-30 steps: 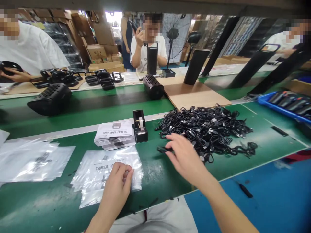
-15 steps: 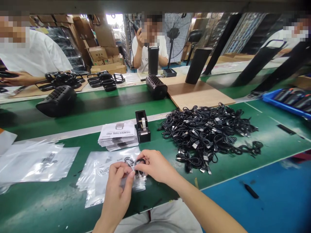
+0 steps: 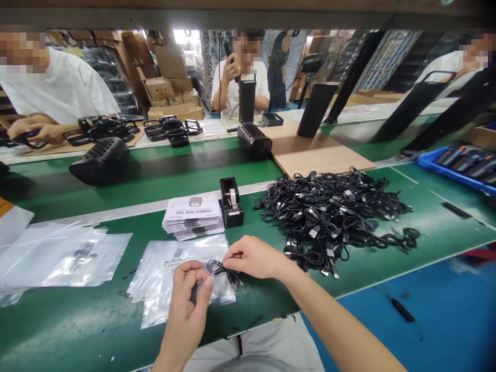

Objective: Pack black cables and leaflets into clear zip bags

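Observation:
My right hand (image 3: pixel 253 257) pinches a small coiled black cable (image 3: pixel 221 270) and holds it at the mouth of a clear plastic bag (image 3: pixel 170 276). My left hand (image 3: pixel 190 294) is closed on the edge of that bag, thumb and fingers pinching it. The bag lies on top of a stack of clear printed bags (image 3: pixel 155 289) on the green table. A big heap of coiled black cables (image 3: pixel 333 212) lies to the right of my hands.
A stack of printed leaflets (image 3: pixel 192 214) and a black tape dispenser (image 3: pixel 231 202) sit just behind the bags. More clear bags (image 3: pixel 65 256) lie at left. Black speakers (image 3: pixel 98 160) lie on the green conveyor. People work across the belt. A blue tray (image 3: pixel 459 165) is at right.
My right hand took a coiled cable from the heap and brought it left to the bag. My left hand rose from lying on the bags to pinching the top bag's edge.

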The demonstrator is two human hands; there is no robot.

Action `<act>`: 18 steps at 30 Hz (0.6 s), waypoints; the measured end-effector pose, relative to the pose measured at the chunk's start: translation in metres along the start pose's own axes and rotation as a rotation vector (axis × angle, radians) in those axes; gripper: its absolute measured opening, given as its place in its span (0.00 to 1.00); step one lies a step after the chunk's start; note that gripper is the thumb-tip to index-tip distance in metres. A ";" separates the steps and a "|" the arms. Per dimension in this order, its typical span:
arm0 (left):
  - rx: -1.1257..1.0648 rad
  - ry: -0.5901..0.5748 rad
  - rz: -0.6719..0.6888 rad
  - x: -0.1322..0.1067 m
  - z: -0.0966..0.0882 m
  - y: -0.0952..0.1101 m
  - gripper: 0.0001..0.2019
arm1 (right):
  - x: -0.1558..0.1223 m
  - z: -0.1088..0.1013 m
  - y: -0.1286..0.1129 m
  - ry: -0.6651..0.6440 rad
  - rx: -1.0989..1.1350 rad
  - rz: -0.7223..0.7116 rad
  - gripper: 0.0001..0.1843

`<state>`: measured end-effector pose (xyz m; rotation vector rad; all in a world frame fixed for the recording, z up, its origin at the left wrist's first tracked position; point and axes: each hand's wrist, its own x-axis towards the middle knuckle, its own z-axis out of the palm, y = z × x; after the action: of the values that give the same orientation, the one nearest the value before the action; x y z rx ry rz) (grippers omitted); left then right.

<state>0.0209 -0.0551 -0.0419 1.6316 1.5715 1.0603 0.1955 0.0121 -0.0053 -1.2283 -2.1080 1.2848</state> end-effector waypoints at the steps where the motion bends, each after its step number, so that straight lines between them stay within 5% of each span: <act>1: -0.001 0.000 0.002 -0.001 0.000 0.001 0.09 | 0.001 0.003 -0.003 0.037 -0.028 0.012 0.09; 6: 0.000 0.011 0.049 -0.005 0.003 0.010 0.09 | 0.003 0.016 -0.018 0.207 0.044 0.111 0.13; 10: 0.021 0.101 0.087 0.002 -0.003 0.018 0.08 | -0.006 0.007 -0.031 -0.076 0.253 0.106 0.20; 13: -0.026 0.116 0.118 0.012 -0.015 0.029 0.08 | -0.011 -0.003 -0.045 -0.180 0.232 -0.050 0.23; 18: -0.155 0.196 0.108 0.021 -0.029 0.050 0.10 | -0.005 -0.011 -0.076 -0.049 -0.189 -0.314 0.06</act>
<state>0.0191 -0.0418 0.0180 1.5606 1.4941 1.4004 0.1689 -0.0011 0.0658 -0.8931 -2.3866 1.0067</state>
